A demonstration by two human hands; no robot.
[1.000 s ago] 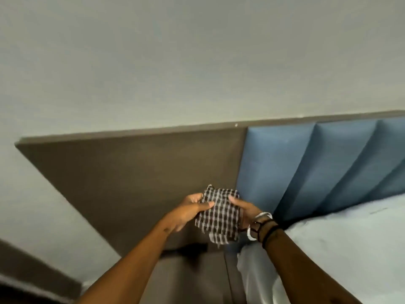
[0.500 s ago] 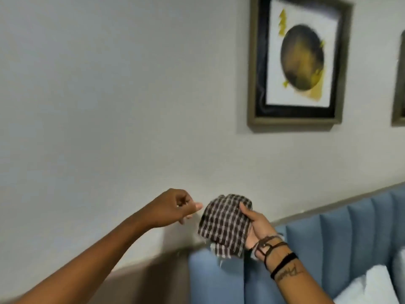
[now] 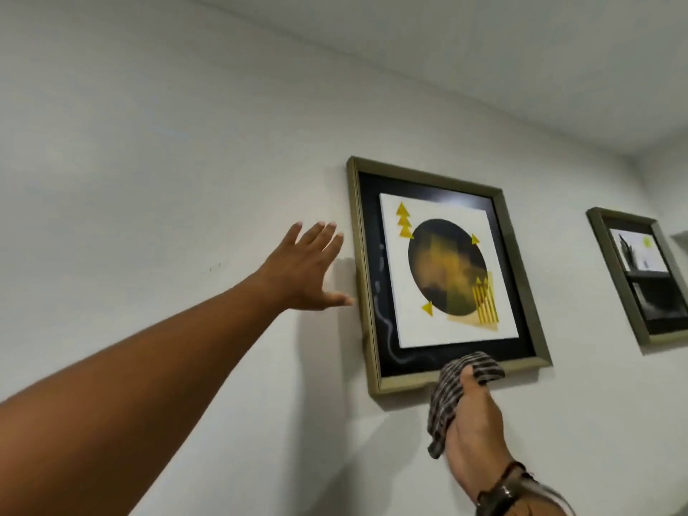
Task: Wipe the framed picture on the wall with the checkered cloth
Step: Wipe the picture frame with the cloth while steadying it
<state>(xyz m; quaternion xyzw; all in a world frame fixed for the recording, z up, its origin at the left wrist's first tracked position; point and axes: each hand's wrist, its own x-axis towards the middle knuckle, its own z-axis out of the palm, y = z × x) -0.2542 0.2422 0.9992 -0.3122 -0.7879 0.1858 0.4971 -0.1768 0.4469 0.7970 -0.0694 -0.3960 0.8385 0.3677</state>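
A framed picture (image 3: 443, 273) with a dull gold frame, black mat and a dark circle with yellow shapes hangs on the white wall. My right hand (image 3: 474, 418) is shut on the checkered cloth (image 3: 446, 389), and the bunched top of the cloth touches the frame's lower edge and the bottom of the glass. My left hand (image 3: 307, 270) is stretched out flat with fingers spread, just left of the frame's left side, its thumb almost at the frame.
A second framed picture (image 3: 640, 273) hangs further right on the same wall. Bare white wall (image 3: 149, 180) lies to the left and below the frames. The ceiling meets the wall at the top right.
The view has swung up from the bed headboard to the pictures. My left hand let go of the cloth and rose beside the frame. My right hand lifted the cloth to the frame's bottom edge.
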